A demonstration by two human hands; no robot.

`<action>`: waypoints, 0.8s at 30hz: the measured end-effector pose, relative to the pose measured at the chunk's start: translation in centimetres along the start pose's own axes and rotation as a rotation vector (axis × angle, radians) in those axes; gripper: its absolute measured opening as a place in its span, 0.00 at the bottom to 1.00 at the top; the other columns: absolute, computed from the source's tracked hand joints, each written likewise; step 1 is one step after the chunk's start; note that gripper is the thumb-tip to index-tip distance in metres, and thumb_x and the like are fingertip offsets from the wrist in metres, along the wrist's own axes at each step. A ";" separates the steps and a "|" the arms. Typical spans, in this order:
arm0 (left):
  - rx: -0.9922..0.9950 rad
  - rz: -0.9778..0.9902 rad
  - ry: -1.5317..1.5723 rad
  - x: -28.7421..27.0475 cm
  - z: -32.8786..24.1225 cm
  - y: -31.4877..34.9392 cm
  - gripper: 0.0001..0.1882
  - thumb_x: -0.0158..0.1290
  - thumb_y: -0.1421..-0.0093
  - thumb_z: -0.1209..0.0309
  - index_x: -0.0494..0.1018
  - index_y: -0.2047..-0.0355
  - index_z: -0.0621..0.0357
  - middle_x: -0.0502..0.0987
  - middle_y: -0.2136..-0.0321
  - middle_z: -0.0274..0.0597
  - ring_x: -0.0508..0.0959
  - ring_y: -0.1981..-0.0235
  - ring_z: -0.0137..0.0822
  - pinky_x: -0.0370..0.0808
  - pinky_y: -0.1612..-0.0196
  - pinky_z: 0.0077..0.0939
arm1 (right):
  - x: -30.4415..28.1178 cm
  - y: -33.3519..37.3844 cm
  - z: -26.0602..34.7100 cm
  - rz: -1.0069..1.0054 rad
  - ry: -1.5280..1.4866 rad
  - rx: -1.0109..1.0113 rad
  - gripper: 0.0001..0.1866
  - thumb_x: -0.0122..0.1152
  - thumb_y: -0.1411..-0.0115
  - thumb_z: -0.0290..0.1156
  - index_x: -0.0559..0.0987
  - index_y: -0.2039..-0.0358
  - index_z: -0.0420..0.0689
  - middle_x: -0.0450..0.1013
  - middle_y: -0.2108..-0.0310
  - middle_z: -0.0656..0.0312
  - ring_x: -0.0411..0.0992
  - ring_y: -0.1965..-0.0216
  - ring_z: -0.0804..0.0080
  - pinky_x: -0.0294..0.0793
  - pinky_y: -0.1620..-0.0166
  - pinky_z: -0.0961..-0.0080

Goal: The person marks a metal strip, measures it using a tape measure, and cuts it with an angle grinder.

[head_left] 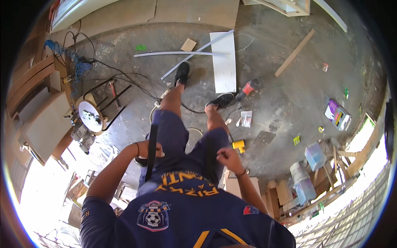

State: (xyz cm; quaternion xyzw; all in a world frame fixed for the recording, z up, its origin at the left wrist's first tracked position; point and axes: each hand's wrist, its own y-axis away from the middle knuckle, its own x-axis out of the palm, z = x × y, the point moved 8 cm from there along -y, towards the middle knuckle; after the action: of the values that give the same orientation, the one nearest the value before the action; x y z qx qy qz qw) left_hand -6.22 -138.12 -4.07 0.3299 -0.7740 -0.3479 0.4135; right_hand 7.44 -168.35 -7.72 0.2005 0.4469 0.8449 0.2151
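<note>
Black flat webbing strap (152,142) hangs in front of my left hand (143,149), overlapping it; from my end, contact unclear. Left fingers partly hidden, can't tell if they grasp anything. Right hand (231,160): loosely curled, released, nothing visible in it, near a second black flat strap (211,162).

Step, my read: upright, between handling actions. Next move, I'd judge, calls for bending and reaching if a floor item is wanted.

Counts: two straps; one yellow plastic tool-like object (238,146), just beyond the right hand; one red-and-black power tool (248,88), farther ahead; one white rectangular panel (225,74), ahead of both hands; two long pale strips (173,53), crossed, well ahead; one long brown wooden plank (295,52), well ahead, rightward of the right hand.
</note>
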 end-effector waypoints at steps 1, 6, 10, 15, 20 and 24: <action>0.081 -0.096 0.041 -2.5 -0.5 -1.9 0.15 0.52 0.41 0.58 0.74 0.66 0.59 0.77 0.73 0.37 0.76 0.69 0.29 0.72 0.63 0.24 | -1.5 -3.7 -0.9 -0.075 -0.050 -0.029 0.07 0.59 0.45 0.26 0.76 0.65 0.40 0.72 0.78 0.66 0.69 0.75 0.85 0.69 0.69 0.84; -0.098 -0.589 -0.369 -23.5 0.5 -17.2 0.27 0.50 0.47 0.64 0.63 0.46 0.57 0.76 0.64 0.59 0.76 0.61 0.56 0.72 0.59 0.42 | -8.2 -22.8 1.2 -0.316 -0.186 -0.318 0.07 0.53 0.40 0.25 0.75 0.63 0.37 0.74 0.76 0.63 0.71 0.74 0.82 0.71 0.70 0.84; -0.102 -0.988 -0.781 -39.0 -0.6 -29.7 0.35 0.51 0.46 0.62 0.54 0.38 0.51 0.74 0.57 0.59 0.74 0.55 0.53 0.71 0.53 0.44 | -10.5 -34.8 3.9 -0.352 -0.130 -0.520 0.10 0.55 0.39 0.27 0.76 0.60 0.35 0.72 0.79 0.64 0.67 0.77 0.83 0.67 0.72 0.85; -0.259 -1.137 -0.645 -46.9 1.3 -38.1 0.41 0.54 0.48 0.49 0.54 0.37 0.47 0.68 0.47 0.55 0.69 0.46 0.51 0.69 0.47 0.43 | -9.5 -43.1 1.1 -0.290 0.145 -0.562 0.10 0.58 0.42 0.29 0.77 0.62 0.37 0.73 0.79 0.59 0.68 0.78 0.80 0.68 0.72 0.82; -0.257 -1.195 -0.532 -50.4 3.0 -42.2 0.44 0.60 0.58 0.40 0.61 0.43 0.46 0.72 0.51 0.49 0.73 0.49 0.46 0.71 0.50 0.42 | -11.3 -44.6 -1.1 -0.220 0.333 -0.590 0.10 0.58 0.42 0.29 0.77 0.61 0.37 0.76 0.72 0.58 0.70 0.75 0.79 0.70 0.69 0.81; -0.094 -1.146 -0.614 -53.2 4.6 -42.6 0.40 0.60 0.56 0.44 0.65 0.47 0.52 0.74 0.53 0.49 0.73 0.50 0.48 0.71 0.50 0.40 | -16.0 -45.2 0.2 -0.328 0.196 -0.570 0.10 0.58 0.41 0.28 0.78 0.61 0.39 0.75 0.72 0.65 0.70 0.71 0.83 0.69 0.68 0.85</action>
State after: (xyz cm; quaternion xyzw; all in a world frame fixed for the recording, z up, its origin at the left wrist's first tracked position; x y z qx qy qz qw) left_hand 22.71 -117.42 -62.40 0.5575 -0.5425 -0.6252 -0.0635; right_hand 29.17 -153.93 -48.01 -0.0244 0.2377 0.9052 0.3513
